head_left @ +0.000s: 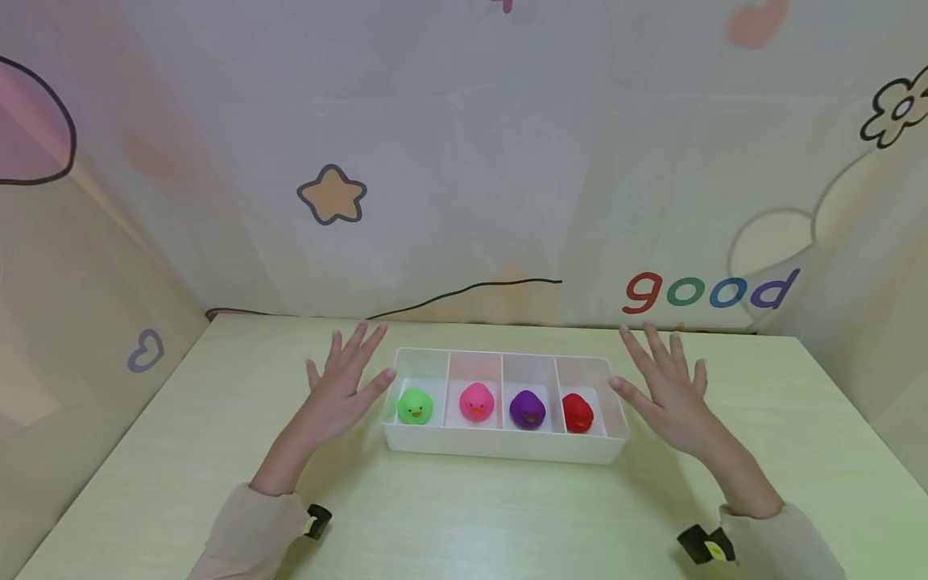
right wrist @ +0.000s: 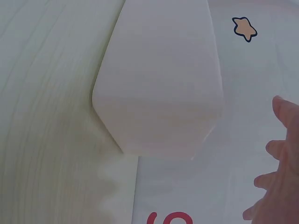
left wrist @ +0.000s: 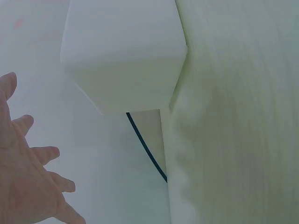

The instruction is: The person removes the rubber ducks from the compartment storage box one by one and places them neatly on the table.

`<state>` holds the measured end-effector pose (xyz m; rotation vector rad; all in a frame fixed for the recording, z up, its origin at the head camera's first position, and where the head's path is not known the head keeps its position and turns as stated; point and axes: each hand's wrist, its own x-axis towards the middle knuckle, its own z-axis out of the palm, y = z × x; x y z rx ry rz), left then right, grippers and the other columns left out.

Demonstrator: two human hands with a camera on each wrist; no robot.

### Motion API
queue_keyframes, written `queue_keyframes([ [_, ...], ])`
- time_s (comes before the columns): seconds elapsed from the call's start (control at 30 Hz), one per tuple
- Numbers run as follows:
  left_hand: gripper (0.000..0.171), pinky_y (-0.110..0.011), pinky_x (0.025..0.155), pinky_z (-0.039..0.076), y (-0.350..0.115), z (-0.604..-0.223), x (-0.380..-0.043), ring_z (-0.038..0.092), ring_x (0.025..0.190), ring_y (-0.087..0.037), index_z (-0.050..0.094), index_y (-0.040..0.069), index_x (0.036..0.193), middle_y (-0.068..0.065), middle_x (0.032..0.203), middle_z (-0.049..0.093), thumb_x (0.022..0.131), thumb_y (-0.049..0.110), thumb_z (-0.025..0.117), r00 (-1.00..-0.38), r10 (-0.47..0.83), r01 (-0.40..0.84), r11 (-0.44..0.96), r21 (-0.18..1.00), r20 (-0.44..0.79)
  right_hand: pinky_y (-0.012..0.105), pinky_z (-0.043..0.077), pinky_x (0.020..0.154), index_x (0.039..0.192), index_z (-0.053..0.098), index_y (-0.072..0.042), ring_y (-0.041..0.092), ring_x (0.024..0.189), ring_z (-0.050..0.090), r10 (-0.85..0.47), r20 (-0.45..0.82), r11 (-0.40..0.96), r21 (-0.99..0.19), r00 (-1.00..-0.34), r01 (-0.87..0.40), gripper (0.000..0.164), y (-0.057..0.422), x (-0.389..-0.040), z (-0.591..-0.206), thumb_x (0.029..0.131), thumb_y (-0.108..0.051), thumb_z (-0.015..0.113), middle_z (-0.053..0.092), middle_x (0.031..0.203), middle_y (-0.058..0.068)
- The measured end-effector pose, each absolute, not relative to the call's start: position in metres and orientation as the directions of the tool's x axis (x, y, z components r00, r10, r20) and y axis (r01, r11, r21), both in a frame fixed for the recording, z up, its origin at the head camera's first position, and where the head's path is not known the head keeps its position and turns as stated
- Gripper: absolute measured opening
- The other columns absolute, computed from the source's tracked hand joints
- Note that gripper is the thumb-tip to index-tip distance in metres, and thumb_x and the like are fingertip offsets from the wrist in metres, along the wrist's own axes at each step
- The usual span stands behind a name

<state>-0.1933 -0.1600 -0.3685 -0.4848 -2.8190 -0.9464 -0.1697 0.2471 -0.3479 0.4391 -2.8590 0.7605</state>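
A white box [head_left: 507,445] with a row of compartments stands on the table between my hands. In its compartments, from left to right, sit a green duck [head_left: 415,406], a pink duck [head_left: 476,402], a purple duck [head_left: 528,410] and a red duck [head_left: 577,413]. Left of the box, my left hand [head_left: 341,395] is raised with fingers spread, its thumb tip overlapping the box's left edge in the head view. On the other side my right hand [head_left: 670,403] mirrors it, fingers spread and holding nothing. Both wrist views show the outer walls of the box [left wrist: 124,56] [right wrist: 161,70].
The pale wooden table [head_left: 464,524] reaches back to a printed curtain [head_left: 464,177] with a star and the word "good" on it. Curtain sides also rise at left and right. Black straps [head_left: 317,522] show at the sleeves.
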Motion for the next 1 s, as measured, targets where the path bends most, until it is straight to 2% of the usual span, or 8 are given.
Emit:
queue_keyframes([
  [0.17,0.061,-0.071,0.093,-0.011,-0.160,-0.370,-0.193,-0.009,0.136,-0.037,0.013,0.030,0.146,-0.009,0.152,0.005,0.094,0.044,0.042,-0.937,0.267,0.348,0.689,0.635,0.224,0.069,-0.016,0.094,0.147,0.011,-0.015,0.047,0.131,-0.015,-0.265,0.227,0.768,-0.537,-0.937,-0.348,0.068,0.243,-0.171,-0.350,0.093,-0.037,0.047,-0.003,0.150,0.023],
  [0.43,0.060,-0.072,0.095,-0.002,-0.159,-0.371,-0.193,-0.004,0.137,-0.037,0.010,0.029,0.147,-0.006,0.153,0.004,0.096,0.039,0.041,-0.936,0.273,0.345,0.576,0.741,0.223,0.067,-0.015,0.096,0.148,0.006,-0.019,0.044,0.133,-0.014,-0.288,0.214,0.673,-0.648,-0.933,-0.356,0.068,0.239,-0.171,-0.353,0.094,-0.030,0.047,-0.005,0.151,0.017],
  [0.63,0.061,-0.063,0.103,0.011,-0.157,-0.372,-0.193,0.004,0.138,-0.030,0.012,0.023,0.147,-0.006,0.152,0.007,0.096,0.034,0.043,-0.933,0.274,0.340,0.458,0.821,0.233,0.072,0.000,0.095,0.147,0.005,-0.022,0.037,0.136,-0.010,-0.309,0.206,0.586,-0.728,-0.928,-0.357,0.067,0.237,-0.170,-0.354,0.095,-0.025,0.046,-0.004,0.153,0.011],
  [0.83,0.062,-0.062,0.103,0.010,-0.157,-0.375,-0.192,0.006,0.136,-0.036,0.010,0.028,0.147,-0.003,0.152,0.007,0.096,0.032,0.045,-0.940,0.283,0.287,0.360,0.888,0.190,0.073,0.007,0.094,0.148,0.006,-0.019,0.036,0.137,-0.003,-0.321,0.194,0.502,-0.795,-0.927,-0.340,0.066,0.234,-0.169,-0.355,0.095,-0.020,0.046,0.000,0.153,0.011],
  [1.0,0.063,-0.062,0.103,0.014,-0.157,-0.377,-0.192,0.010,0.135,-0.039,0.011,0.030,0.146,-0.003,0.152,0.008,0.095,0.032,0.047,-0.946,0.286,0.239,0.309,0.921,0.149,0.063,0.009,0.102,0.147,0.007,-0.012,0.041,0.135,0.003,-0.345,0.174,0.404,-0.860,-0.922,-0.313,0.065,0.231,-0.169,-0.354,0.095,-0.014,0.046,0.004,0.152,0.016],
])
